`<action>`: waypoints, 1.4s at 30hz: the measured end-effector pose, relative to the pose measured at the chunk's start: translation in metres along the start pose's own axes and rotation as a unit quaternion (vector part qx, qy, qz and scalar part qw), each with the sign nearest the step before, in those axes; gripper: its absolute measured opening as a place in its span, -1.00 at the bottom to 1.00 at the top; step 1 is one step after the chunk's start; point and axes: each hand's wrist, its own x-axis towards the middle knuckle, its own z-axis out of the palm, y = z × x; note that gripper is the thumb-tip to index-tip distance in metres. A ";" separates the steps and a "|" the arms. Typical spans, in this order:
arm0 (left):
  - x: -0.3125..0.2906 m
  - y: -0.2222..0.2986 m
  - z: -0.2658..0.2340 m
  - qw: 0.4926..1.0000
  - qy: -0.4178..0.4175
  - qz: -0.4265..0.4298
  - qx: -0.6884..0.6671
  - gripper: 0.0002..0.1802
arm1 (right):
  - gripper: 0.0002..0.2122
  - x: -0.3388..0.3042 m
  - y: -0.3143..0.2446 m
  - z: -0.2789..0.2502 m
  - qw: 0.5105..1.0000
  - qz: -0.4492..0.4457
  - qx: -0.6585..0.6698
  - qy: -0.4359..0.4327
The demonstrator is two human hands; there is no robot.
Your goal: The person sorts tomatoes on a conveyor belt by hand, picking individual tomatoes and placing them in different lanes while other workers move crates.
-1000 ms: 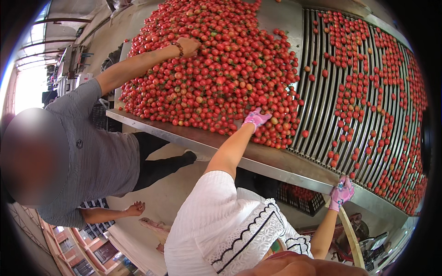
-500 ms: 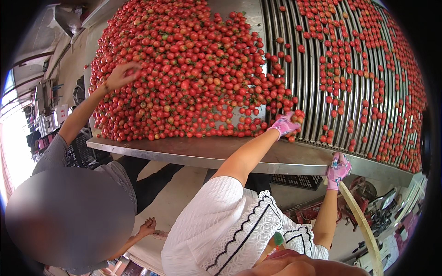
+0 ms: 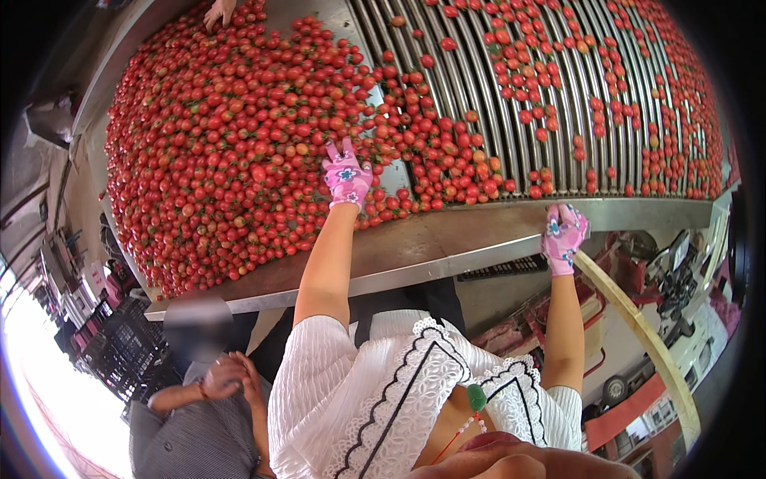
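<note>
Reaching left hand (image 3: 346, 177) fingers spread on tomatoes (image 3: 239, 160), right hand (image 3: 563, 237) clamped on table edge (image 3: 479, 247), arms extended.

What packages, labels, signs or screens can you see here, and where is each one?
Labels, signs, screens: none can be made out.
Black plastic crates: stacked at lower left, box-shaped, slatted walls.
Black slatted crate: under the metal table, close to the right hand.
</note>
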 end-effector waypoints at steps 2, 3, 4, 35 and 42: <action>0.006 0.022 -0.005 0.999 -0.029 0.005 -0.036 -0.11 | -0.84 -0.002 -0.004 -0.006 1.000 0.022 0.005 0.012; 0.007 0.025 -0.005 0.998 -0.036 -0.006 -0.057 -0.10 | -0.82 -0.001 0.000 -0.001 0.999 0.035 0.014 -0.030; 0.007 0.028 0.000 0.998 -0.038 0.017 -0.053 -0.09 | -0.83 0.000 0.002 0.002 0.999 0.022 0.016 -0.018; 0.094 0.190 0.012 0.928 0.158 0.244 -0.233 -0.45 | -0.89 0.005 -0.004 0.017 0.999 0.024 0.011 0.018; 0.074 0.127 0.037 0.965 -0.049 0.253 -0.051 -0.38 | -0.90 0.003 -0.003 0.022 0.999 0.051 0.013 0.014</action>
